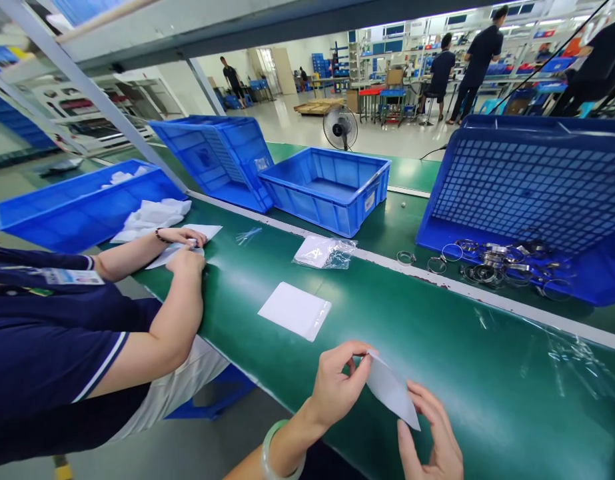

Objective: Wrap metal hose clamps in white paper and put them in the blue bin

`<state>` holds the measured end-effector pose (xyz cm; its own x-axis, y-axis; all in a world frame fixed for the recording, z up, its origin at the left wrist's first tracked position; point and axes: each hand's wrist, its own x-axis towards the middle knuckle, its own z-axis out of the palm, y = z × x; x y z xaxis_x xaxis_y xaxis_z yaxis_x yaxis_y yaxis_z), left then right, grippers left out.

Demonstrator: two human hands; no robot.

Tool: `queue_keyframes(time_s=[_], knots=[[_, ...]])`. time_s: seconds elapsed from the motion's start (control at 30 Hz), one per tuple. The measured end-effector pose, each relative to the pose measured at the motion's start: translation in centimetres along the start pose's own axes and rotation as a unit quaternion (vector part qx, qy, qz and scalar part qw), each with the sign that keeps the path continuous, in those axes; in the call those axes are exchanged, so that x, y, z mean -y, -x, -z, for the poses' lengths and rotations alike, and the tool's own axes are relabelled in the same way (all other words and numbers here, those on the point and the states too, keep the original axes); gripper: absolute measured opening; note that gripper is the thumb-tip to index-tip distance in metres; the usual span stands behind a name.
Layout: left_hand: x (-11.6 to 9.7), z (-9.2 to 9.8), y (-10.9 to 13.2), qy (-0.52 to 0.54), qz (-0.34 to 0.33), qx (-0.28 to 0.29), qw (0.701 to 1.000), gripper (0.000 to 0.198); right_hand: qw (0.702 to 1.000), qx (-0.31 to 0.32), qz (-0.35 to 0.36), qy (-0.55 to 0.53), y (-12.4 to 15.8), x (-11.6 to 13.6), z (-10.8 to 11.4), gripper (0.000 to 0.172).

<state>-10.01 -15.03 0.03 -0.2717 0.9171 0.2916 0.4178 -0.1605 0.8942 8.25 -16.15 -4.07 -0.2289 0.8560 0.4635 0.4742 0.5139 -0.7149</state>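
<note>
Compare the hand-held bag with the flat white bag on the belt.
The held bag is above the belt and tilted, pinched by the left hand with the right hand at its lower end; the flat bag lies untouched. The held bag shows as a narrow wedge, the flat bag as a full rectangle. Both look white and empty.
</note>
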Motion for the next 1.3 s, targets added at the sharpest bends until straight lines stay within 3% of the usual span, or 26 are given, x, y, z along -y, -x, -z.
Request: queue_keyframes(time_s=[0.37,0.6,0.7,0.87,1.0,1.3], knots=[[-0.1,0.2,0.2,0.001,0.016,0.006,1.000,0.012,0.995,-0.037,0.015,-0.087,-0.3,0.6,-0.4,0.020],[0.4,0.8,0.3,0.090,0.092,0.029,0.991,0.014,0.989,-0.074,-0.072,-0.106,-1.2,-0.6,1.0,0.011],[0.3,0.8,0.2,0.095,0.100,0.019,0.990,0.015,0.994,-0.029,-0.049,-0.091,-1.3,-0.9,1.2,0.008],[0.0,0.4,-0.2,0.067,0.096,0.017,0.993,0.018,0.997,0.047,0.062,-0.020,-1.1,0.3,-0.4,0.030],[0.2,0.4,0.0,0.060,0.096,0.014,0.993,0.017,0.999,0.005,0.039,-0.034,-1.3,1.7,-1.2,0.008],[0.4,0.7,0.0,0.091,0.093,0.028,0.991,0.017,0.995,-0.046,-0.038,-0.079,-2.2,0.5,0.3,0.008]])
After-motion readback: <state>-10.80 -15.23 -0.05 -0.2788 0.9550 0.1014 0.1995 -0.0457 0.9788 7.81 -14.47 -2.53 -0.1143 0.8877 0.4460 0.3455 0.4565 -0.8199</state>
